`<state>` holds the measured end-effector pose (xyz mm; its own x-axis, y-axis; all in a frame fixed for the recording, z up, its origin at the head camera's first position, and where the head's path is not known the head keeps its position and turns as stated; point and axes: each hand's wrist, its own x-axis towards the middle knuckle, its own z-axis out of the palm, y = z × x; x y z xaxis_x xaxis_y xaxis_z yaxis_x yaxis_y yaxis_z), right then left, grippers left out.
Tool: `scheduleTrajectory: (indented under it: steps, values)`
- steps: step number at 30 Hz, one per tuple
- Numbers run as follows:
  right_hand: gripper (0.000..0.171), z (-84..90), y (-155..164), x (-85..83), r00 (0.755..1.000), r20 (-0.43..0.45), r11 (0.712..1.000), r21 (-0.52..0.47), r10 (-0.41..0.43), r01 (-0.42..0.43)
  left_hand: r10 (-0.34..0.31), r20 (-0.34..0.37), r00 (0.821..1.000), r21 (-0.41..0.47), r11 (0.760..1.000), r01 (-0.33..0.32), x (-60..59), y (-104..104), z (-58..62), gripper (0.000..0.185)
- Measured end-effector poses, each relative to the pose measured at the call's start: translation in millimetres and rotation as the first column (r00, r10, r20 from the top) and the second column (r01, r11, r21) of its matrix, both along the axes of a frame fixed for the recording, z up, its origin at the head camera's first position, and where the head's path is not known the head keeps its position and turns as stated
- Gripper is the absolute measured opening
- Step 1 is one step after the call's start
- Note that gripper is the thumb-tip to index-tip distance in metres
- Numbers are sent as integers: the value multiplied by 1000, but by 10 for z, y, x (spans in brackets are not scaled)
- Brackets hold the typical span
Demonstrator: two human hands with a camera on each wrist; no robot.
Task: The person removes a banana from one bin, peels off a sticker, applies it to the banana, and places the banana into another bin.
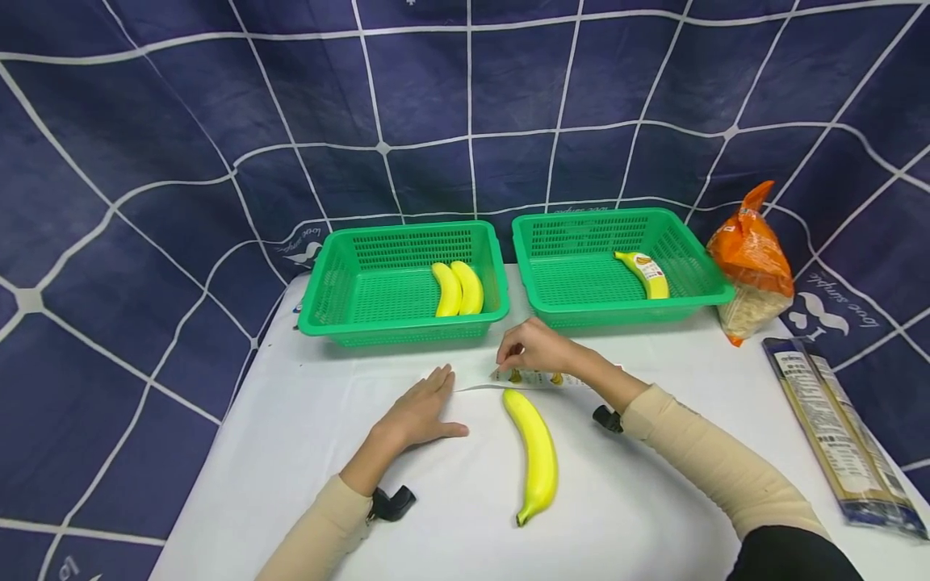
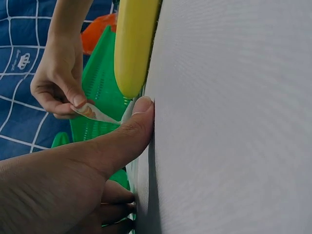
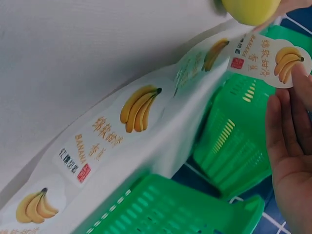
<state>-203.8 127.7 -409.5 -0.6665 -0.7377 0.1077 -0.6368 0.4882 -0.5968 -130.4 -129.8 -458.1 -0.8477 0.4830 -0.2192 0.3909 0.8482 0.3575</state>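
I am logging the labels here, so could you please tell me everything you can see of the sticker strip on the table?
The sticker strip is a glossy white backing sheet carrying labels printed with yellow bananas, orange characters and the word BANANA. It lies flat on the white table, just beyond the loose banana. The left hand presses one end down with straight fingers, while the right hand pinches one label and peels it up from the sheet.

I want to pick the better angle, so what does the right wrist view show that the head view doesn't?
Only the right wrist view shows the sticker strip close up, with its banana pictures and printed text. Only the head view shows both green baskets, the three bananas inside them, the packets at the right, and both the left hand and the right hand. Both show the strip, green basket mesh and the loose banana.
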Motion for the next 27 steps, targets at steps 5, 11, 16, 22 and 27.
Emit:
scheduleTrajectory:
  steps: [5,11,16,22,27]
  values:
    - [5,25,59,16,999,-17,999,-13,-43,42,9,-5,1000,26,1000,-9,-3,-20,-13,102]
    - [4,79,145,67,981,67,981,-50,-183,187,9,-15,1000,45,999,-9,-27,-16,-25,109]
    - [7,119,217,123,939,199,953,-56,-280,296,9,-30,1000,46,999,-7,-45,-9,-19,113]
    - [9,145,289,160,902,294,939,-40,-317,343,4,-39,999,60,998,-2,-56,-11,-14,114]
    - [12,203,342,226,849,428,932,-39,-310,360,3,-54,999,59,998,1,-62,-8,-44,115]
